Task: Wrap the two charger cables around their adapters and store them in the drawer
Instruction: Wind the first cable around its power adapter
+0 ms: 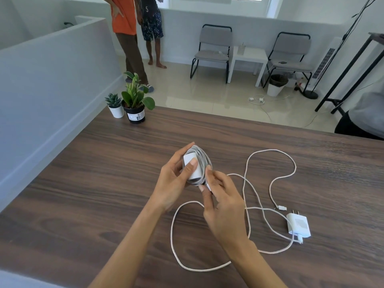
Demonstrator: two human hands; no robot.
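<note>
My left hand (173,179) grips a white adapter (192,166) with a grey cable coiled (202,157) tightly round it, thumb pressed on the adapter's face. Just below the coil, my right hand (223,202) pinches that cable's free end. Both hands hover over the wooden table (104,183). A second white adapter (298,225) lies flat at the right of the table, prongs pointing away. Its white cable (247,163) sprawls in loose loops across the table, partly under my right forearm. No drawer is in view.
Two potted plants (133,100) stand at the table's far left corner beside a low white partition. Beyond the table two people stand on the tiled floor, with chairs, a small white side table and a bin farther right. A seated person's clothing shows at the right edge.
</note>
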